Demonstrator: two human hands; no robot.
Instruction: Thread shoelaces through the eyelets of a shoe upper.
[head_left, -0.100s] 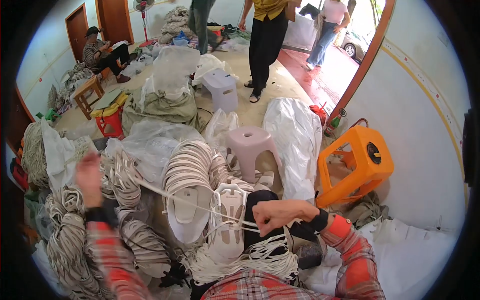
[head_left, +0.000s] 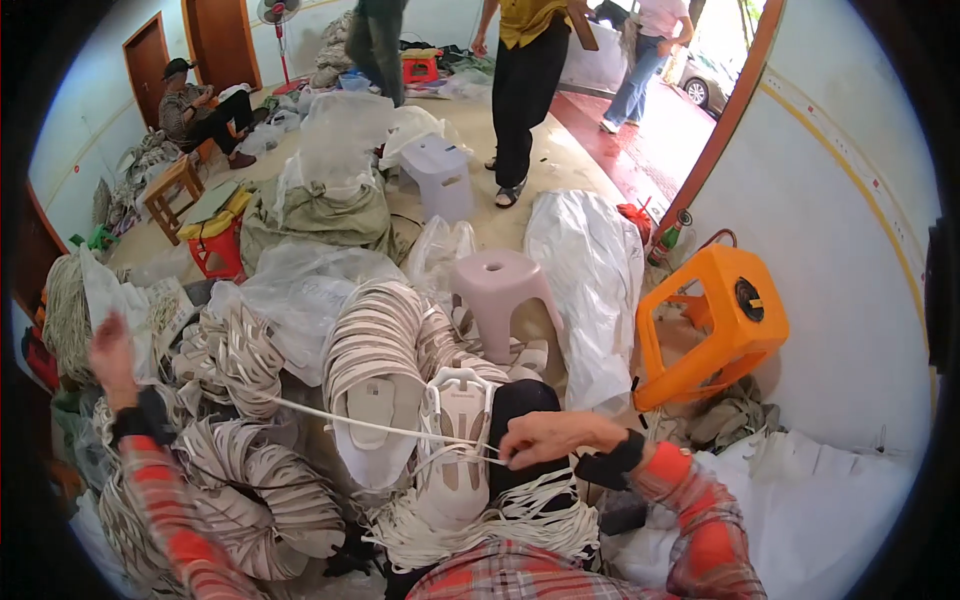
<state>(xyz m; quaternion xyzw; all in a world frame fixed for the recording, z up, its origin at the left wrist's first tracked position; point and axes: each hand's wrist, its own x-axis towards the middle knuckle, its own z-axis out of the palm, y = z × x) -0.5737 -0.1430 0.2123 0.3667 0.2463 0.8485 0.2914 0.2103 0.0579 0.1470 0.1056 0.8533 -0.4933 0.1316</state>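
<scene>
A beige-and-white shoe upper (head_left: 460, 400) lies over my lap with its rounded toe toward me. My right hand (head_left: 545, 437) is closed at its right side, pinching a white shoelace (head_left: 345, 413) close to the eyelets. The lace stretches taut across the upper and off to the left. Out at the far left, my left hand (head_left: 112, 358) is raised with curled fingers, slightly blurred, pulling the lace's other end; the lace's last stretch is hard to make out. A bundle of loose white laces (head_left: 540, 520) lies on my lap beside the toe.
Nested shoe uppers (head_left: 375, 330) curve ahead of me; more coiled stacks (head_left: 265, 480) lie at left. A pink stool (head_left: 505, 290), an orange stool (head_left: 710, 325) and a white plastic-wrapped bundle (head_left: 585, 290) stand ahead and right. Several people are farther off.
My left hand has swung outward to the left, drawing the lace longer and lower. My right hand stays near the eyelets. The people in the background have shifted slightly.
</scene>
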